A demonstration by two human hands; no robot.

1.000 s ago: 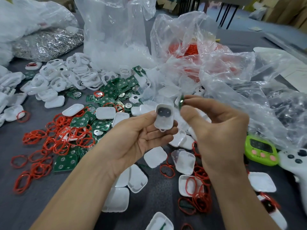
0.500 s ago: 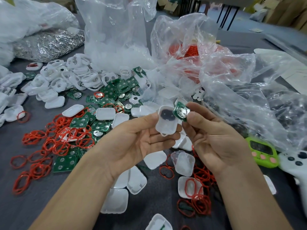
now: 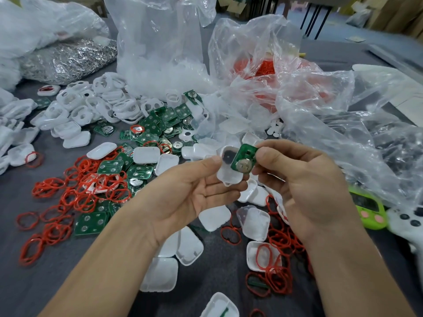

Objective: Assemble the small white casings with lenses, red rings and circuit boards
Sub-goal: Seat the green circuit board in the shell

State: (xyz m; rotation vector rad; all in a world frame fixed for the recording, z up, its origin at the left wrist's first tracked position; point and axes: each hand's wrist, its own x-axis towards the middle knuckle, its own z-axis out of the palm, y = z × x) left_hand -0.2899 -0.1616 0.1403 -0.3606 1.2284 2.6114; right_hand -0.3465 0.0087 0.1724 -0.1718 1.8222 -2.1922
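Two parts met in the middle of the frame: a small white casing (image 3: 229, 176) with its hollow side to the camera, and a green circuit board (image 3: 241, 155) that overlapped its right edge. The left hand (image 3: 190, 193) pinched the casing at its left side between thumb and curled fingers. The right hand (image 3: 304, 179) pinched the board at its right edge between thumb and a finger behind it.

One second before, the board was seen almost on its edge beside the casing. Now it was turned flat, with the round metal battery clip to the camera, and lay partly over the casing. I judge that the board was being lined up for seating, but it was not yet pressed in. Whether this casing already had a red ring I cannot tell.

Around the hands, loose red rings (image 3: 87, 191) lay at the left. Spare boards (image 3: 160, 126) and white shells (image 3: 96, 106) lay above them. Clear plastic bags (image 3: 263, 53) filled the upper part, and a green timer (image 3: 368, 209) sat at the right edge.
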